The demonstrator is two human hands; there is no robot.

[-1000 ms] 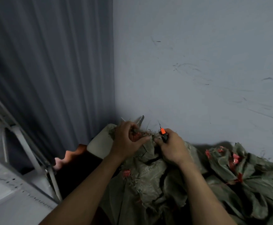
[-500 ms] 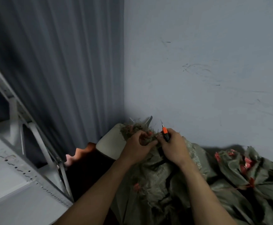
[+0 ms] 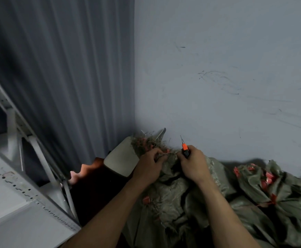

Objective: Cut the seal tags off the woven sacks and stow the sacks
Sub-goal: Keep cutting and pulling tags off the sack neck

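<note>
Woven sack [image 3: 173,197], olive green, lies bunched under your forearms at the foot of the wall [image 3: 217,77], with its gathered neck lifted between your hands. Your left hand [image 3: 148,163] pinches the frayed mouth, fingers curled round the bunched weave. Your right hand [image 3: 194,165] is wrapped round a small cutter [image 3: 185,150] with an orange and black handle, its thin tip pointing up and away from the cloth. That hand's fingertips meet the weave just beside the left grip. A fleck of red shows between the two grips, probably the seal tag [image 3: 166,150], though it is too small to be sure.

You look to be in the cutting step, not the stowing. The blade is not at the tie, so the next move calls for turning the cutter's tip down and in. Keep the neck taut with your left hand and your fingers clear of the edge.

Just beyond your left hand, a heap of fibres and red scraps [image 3: 143,142] sits on a pale pad [image 3: 121,157]. To your right a second sack [image 3: 275,199] shows red tags, so more cutting seems to remain.
</note>
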